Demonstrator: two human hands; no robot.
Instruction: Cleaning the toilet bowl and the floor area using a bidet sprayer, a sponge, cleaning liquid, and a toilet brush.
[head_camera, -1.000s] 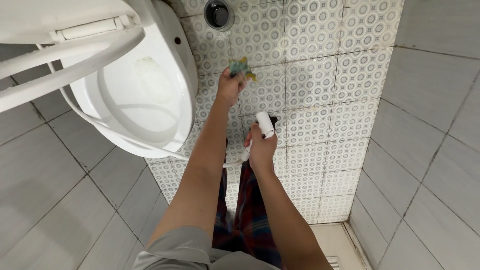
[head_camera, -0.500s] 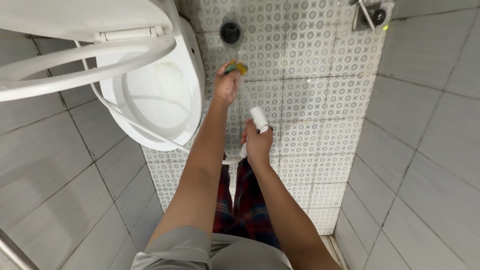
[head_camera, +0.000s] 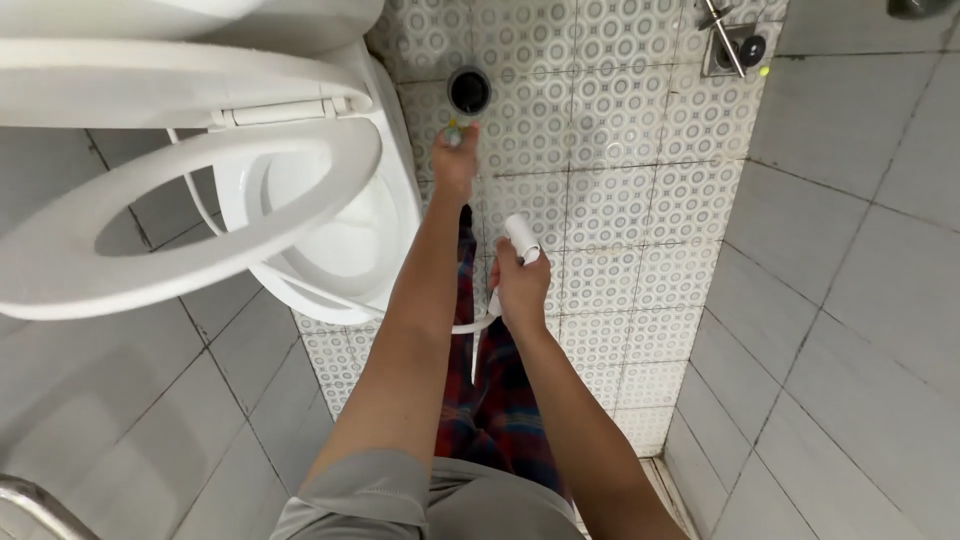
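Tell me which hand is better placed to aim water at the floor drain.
The right hand. It already grips the white spray head, whose nozzle end points up the patterned floor toward the round drain. The left hand is closed on a small sponge-like thing, so it is occupied.

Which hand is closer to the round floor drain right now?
Left. The left hand, gripping a small sponge, sits just below the floor drain. The right hand is farther down the patterned tiles, holding the white bidet sprayer.

Head view, straight down, close overhead
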